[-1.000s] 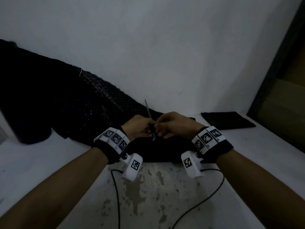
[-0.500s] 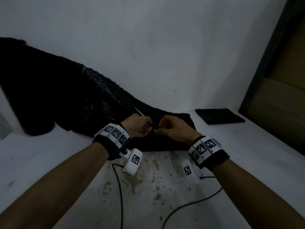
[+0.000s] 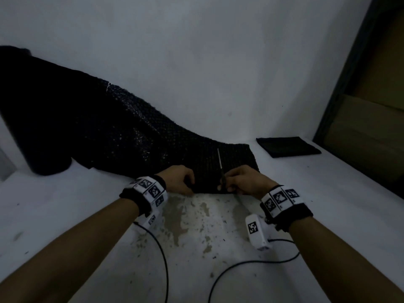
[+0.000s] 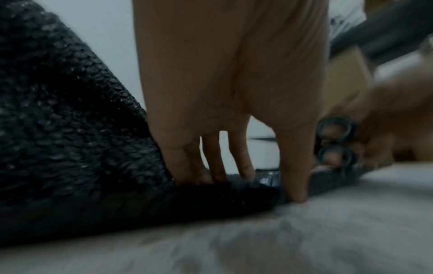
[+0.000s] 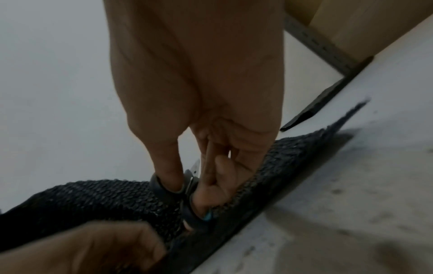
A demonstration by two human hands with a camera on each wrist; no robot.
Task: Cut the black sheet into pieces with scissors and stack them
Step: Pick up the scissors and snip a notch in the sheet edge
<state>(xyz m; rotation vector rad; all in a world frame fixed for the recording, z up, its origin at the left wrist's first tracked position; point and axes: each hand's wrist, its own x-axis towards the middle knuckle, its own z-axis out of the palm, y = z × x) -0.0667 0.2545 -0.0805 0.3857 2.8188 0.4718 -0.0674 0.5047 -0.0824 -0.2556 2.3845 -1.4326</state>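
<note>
One flat stack of cut black pieces lies at the counter's far right; most of the bumpy black mesh sheet looks uncut. Left hand pinches its near edge w/ curled fingers; right hand grips black-handled scissors, blades approx. closed.

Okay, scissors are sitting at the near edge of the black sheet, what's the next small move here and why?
Probably open the scissors and start snipping away from the body. The right hand has its fingers in the handle loops, the blade lies flat on the black sheet, and the left hand pinches the near edge beside it.
</note>
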